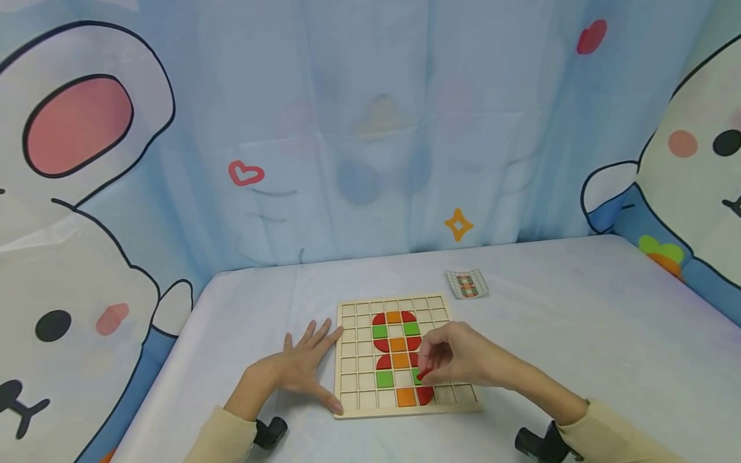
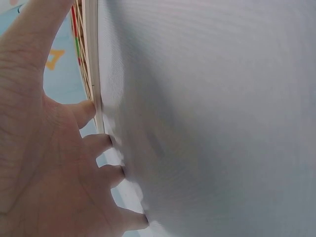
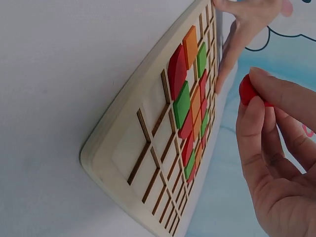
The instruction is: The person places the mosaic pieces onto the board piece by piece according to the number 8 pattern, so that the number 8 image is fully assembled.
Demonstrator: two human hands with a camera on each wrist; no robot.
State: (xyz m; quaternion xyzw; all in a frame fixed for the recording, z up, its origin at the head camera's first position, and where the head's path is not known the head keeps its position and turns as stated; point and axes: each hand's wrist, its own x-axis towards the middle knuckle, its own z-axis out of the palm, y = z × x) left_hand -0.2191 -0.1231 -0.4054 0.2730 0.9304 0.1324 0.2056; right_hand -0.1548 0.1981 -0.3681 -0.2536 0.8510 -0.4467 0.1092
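A wooden grid board (image 1: 350,381) lies on the table, with red rounded pieces (image 1: 425,395), orange squares (image 1: 406,397) and green squares (image 1: 384,379) set in its cells in a figure-eight shape. My right hand (image 1: 466,357) pinches a small red piece (image 3: 248,90) between thumb and fingertip, raised over the board's lower middle. It partly covers the right side of the pattern in the head view. With fingers spread, my left hand (image 1: 298,370) rests at the board's left side; its thumb touches the lower left corner and its index fingertip is at the edge.
A small printed card (image 1: 467,284) with a coloured grid pattern lies behind the board, to the right. White cloth (image 1: 579,308) covers the table. A blue cartoon curtain (image 1: 376,212) hangs along the back.
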